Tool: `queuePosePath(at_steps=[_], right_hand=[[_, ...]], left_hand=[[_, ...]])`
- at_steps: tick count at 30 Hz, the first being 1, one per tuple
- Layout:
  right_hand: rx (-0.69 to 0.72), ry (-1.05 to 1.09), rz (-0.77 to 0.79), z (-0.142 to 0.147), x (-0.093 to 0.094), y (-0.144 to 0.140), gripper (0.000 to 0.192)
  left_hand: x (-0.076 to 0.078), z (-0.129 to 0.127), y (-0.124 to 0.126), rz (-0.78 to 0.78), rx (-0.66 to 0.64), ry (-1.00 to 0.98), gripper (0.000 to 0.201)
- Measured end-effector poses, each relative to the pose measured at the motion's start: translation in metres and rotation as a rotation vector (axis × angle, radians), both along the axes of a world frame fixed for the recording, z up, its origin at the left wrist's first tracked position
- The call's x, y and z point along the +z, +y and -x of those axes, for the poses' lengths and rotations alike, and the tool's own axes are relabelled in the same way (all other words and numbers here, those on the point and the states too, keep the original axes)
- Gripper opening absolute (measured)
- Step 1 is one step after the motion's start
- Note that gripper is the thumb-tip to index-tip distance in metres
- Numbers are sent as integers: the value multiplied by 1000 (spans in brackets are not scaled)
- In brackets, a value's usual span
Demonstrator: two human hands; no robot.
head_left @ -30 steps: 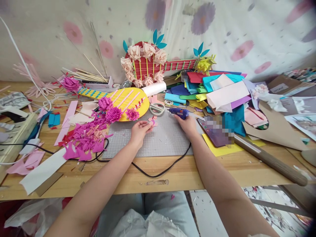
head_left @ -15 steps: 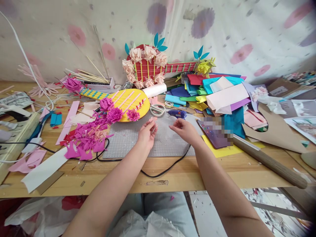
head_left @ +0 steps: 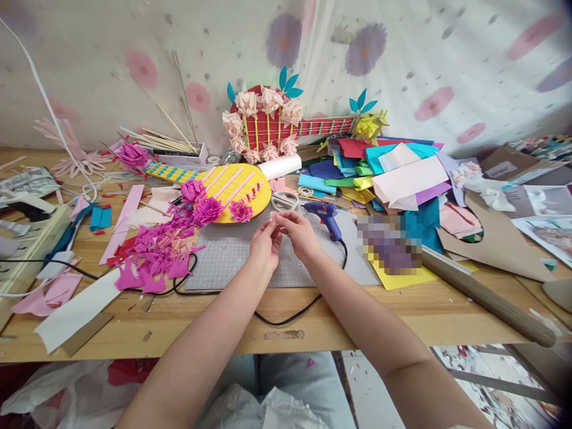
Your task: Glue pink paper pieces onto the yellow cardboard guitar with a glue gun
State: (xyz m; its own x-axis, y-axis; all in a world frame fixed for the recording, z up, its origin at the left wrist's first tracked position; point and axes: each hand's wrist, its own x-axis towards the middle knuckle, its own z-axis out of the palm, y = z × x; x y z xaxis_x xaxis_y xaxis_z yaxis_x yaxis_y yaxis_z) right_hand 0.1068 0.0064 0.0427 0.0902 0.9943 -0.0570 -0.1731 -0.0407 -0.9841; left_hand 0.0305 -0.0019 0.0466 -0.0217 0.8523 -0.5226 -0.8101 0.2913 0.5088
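Over the grey cutting mat (head_left: 223, 262), my left hand (head_left: 266, 241) pinches a small piece of pale pink paper (head_left: 274, 218). My right hand (head_left: 298, 232) meets it there, its fingertips closed on the same piece, which they mostly cover. Just right of my hands lies a blue glue gun (head_left: 325, 215) with a black cord. Behind them are scissors (head_left: 285, 201) with pale handles. To the left rests a yellow paper-covered instrument (head_left: 241, 185) with pink strips and magenta paper flowers (head_left: 208, 211).
Magenta paper scraps (head_left: 156, 250) heap at the left. A red guitar shape (head_left: 263, 122) with pale pink flowers stands at the back. Coloured paper (head_left: 406, 173) is piled behind right; a long tool with a wooden handle (head_left: 491, 298) lies at the right. A power strip (head_left: 31, 262) stands far left.
My right hand has moved left from beside the glue gun and joined my left hand at the pink paper. The glue gun now shows in full.
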Motion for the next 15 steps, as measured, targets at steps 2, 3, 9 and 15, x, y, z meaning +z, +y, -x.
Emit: queuePosePath(at_steps=[2, 3, 9, 15], right_hand=[[-14, 1, 8, 0, -2, 4, 34], [-22, -10, 14, -1, -2, 6, 34], [-60, -121, 2, -11, -2, 22, 22], [81, -375, -61, -8, -6, 28, 18]], left_hand=[[1, 3, -1, -29, -51, 66, 9], [1, 5, -3, -51, -91, 125, 8], [3, 35, -11, -554, -20, 1187, 34], [13, 62, 15, -772, 89, 1927, 64]])
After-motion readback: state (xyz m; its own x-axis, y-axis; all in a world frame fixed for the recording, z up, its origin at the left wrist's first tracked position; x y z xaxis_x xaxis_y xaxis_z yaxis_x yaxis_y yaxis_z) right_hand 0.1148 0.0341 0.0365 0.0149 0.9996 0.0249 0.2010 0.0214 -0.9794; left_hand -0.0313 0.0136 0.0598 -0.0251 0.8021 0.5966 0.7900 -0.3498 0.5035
